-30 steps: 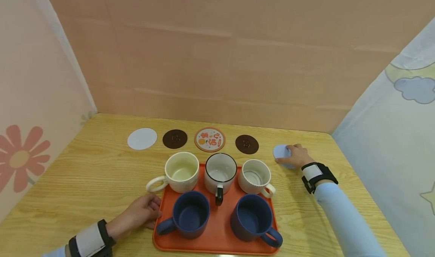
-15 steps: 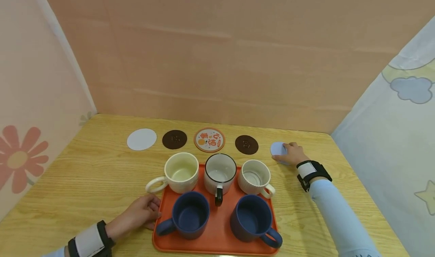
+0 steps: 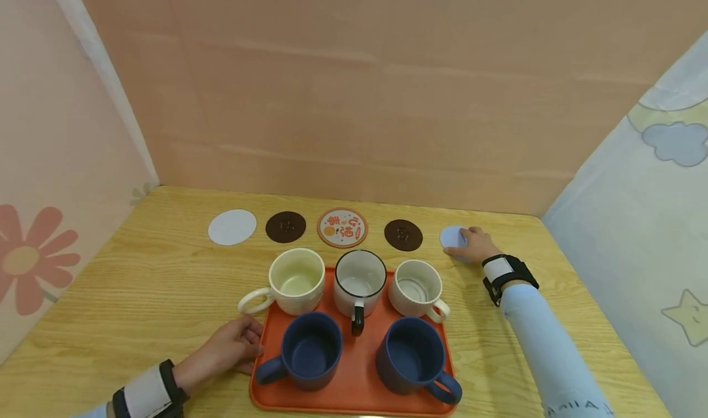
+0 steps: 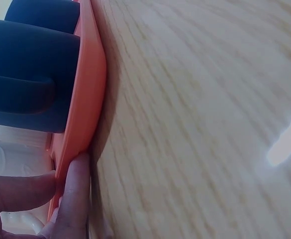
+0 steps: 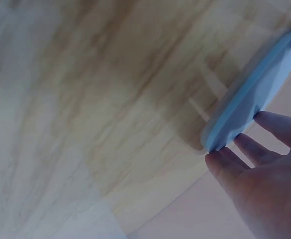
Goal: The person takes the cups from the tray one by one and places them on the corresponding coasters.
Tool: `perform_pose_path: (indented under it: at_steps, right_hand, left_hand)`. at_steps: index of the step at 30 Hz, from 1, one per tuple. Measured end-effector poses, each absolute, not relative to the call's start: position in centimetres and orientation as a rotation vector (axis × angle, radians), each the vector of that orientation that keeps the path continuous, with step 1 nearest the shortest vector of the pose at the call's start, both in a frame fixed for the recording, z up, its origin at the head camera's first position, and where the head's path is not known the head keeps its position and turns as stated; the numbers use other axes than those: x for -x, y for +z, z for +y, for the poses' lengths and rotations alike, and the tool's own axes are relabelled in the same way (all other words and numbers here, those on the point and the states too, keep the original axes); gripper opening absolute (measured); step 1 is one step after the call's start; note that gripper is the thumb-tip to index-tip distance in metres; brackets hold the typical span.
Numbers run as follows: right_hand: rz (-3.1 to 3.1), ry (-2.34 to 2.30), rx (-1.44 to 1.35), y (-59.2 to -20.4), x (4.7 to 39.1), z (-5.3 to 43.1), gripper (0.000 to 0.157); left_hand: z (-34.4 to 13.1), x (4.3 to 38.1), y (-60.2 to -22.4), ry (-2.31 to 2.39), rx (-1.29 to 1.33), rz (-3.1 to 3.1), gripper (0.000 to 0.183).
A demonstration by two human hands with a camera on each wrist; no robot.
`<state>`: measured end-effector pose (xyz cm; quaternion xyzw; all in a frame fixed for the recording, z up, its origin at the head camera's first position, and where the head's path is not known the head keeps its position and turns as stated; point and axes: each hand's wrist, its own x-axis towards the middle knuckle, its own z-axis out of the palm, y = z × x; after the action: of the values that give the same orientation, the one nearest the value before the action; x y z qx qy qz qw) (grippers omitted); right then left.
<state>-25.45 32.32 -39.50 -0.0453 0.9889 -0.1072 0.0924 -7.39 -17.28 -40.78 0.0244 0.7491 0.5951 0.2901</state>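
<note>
My left hand (image 3: 228, 348) grips the left rim of an orange-red tray (image 3: 354, 399). In the left wrist view the thumb (image 4: 23, 191) lies over the rim and a finger presses its outer side. On the tray stand two dark blue mugs (image 3: 311, 351), a cream cup (image 3: 297, 281), a white mug with a black rim (image 3: 359, 283) and a small ribbed white cup (image 3: 416, 287). At the right, my right hand (image 3: 477, 245) holds a round pale blue coaster (image 3: 452, 236) by its edge, thumb and fingers on opposite sides. It lies on or just above the table; I cannot tell which.
Behind the tray a row of coasters lies on the wooden table (image 3: 166, 270): a white one (image 3: 232, 227), two dark brown ones (image 3: 286, 227) and a printed one with an orange rim (image 3: 342, 228). A brown back wall (image 3: 354, 98) and patterned side sheets enclose the table.
My right hand has shifted slightly left and toward the back with the pale blue coaster, roughly into line with the other coasters. The left hand and the tray stay put.
</note>
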Motion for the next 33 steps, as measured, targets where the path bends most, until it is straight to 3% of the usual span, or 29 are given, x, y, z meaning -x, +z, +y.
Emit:
perform_pose_path:
  at_steps: [8,33]
  right_hand:
    - [2.944,-0.351,0.157,-38.7,25.0,32.1,0.078]
    - [3.057,-0.248,0.638,-36.9,20.6,30.8,0.059]
  left_hand:
    - [-17.0,7.5,-40.5,1.579,-0.067,1.998,0.027]
    - [-17.0,7.1,-40.1,1.56,-0.039,2.044,0.026]
